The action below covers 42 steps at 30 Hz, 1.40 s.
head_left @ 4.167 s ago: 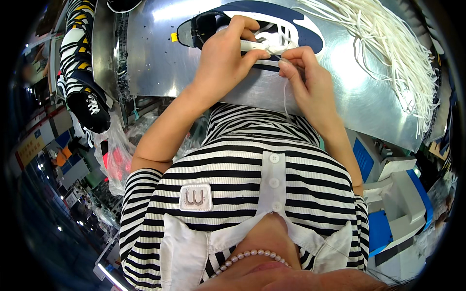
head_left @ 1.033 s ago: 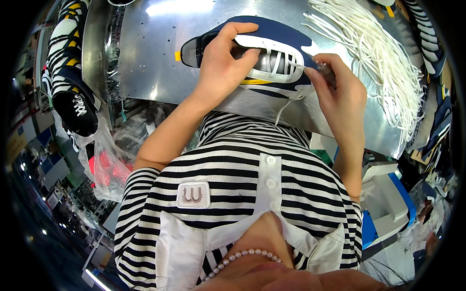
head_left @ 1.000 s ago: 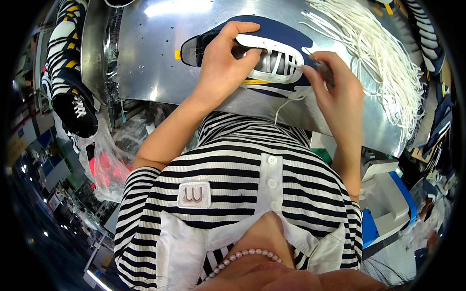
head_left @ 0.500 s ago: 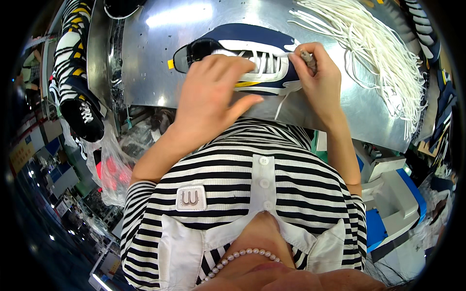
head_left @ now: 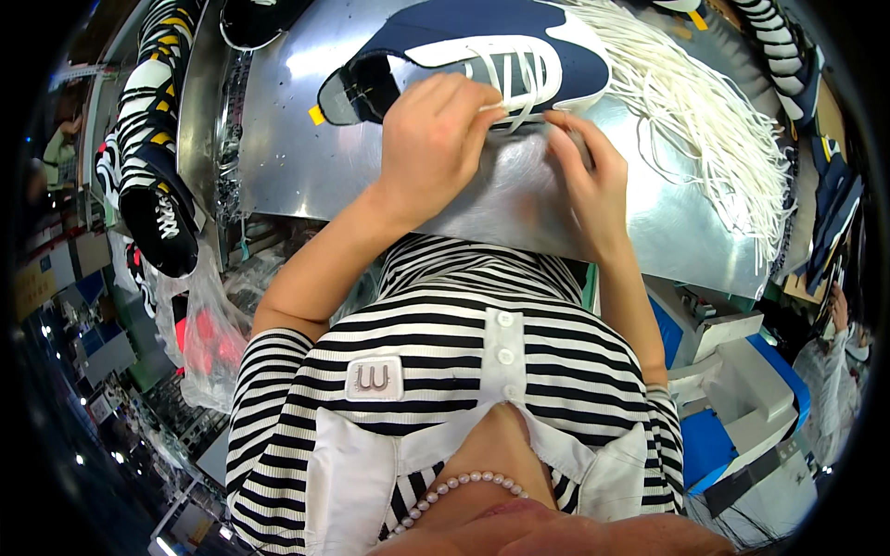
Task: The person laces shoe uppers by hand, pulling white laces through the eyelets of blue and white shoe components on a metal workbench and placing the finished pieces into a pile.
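A navy and white shoe upper (head_left: 436,32) with a yellow heel tab lies crosswise before me on a metal worktop. A white shoelace (head_left: 528,69) runs across its eyelets. My left hand (head_left: 436,139) is closed in a pinch at the near side of the opening, with a strand of the lace at its fingertips. Beside the toe's near edge is my right hand (head_left: 593,176), its fingers curled and thumb and forefinger close to the shoe. What lies inside its fingers is in shadow, and I cannot make it out.
Loose white laces (head_left: 705,139) are heaped on the right of the metal worktop (head_left: 306,176). Striped shoe uppers (head_left: 162,176) stand in a row at the left, above a plastic bag (head_left: 213,343). A blue and grey machine (head_left: 742,398) stands low at the right.
The shoe upper appears higher in view and tilted, toe at the right. My left hand has closed from spread fingers into a pinch. My right hand has come down from the toe to its near edge.
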### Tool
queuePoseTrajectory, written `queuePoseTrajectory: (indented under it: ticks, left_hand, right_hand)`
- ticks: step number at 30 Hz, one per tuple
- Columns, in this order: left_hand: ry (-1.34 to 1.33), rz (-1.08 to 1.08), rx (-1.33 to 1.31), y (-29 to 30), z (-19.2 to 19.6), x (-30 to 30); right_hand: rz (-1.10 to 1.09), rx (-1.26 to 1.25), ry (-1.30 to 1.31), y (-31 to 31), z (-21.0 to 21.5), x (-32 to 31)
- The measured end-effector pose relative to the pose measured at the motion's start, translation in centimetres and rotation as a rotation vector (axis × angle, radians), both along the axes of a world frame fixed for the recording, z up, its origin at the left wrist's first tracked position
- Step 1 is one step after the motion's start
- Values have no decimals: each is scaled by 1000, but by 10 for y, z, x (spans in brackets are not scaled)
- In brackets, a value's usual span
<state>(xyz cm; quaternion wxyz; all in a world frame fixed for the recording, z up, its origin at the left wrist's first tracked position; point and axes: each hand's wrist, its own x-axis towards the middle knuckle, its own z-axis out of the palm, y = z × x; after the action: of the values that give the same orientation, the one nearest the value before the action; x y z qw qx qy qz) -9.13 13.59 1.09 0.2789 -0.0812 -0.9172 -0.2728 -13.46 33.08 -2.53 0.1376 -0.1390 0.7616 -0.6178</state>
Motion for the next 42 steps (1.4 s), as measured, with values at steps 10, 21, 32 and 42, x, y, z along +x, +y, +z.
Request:
queuePoseTrajectory:
  ticks: [10,21,32,42]
  left_hand:
    - [-96,-7,20,-11,6,-5]
    - [-531,-106,106,-20,-19,-13]
    - [-402,29,20,-6,-28,-15]
    - [-357,5,31,-5,-29,-16]
  right_hand:
    - [650,139,-275,7,14,18]
    - [13,-123,268,-31,-21,-38]
    - [-59,-15,224,-21,-5,-20]
    - [84,124,55,-3,-14,1]
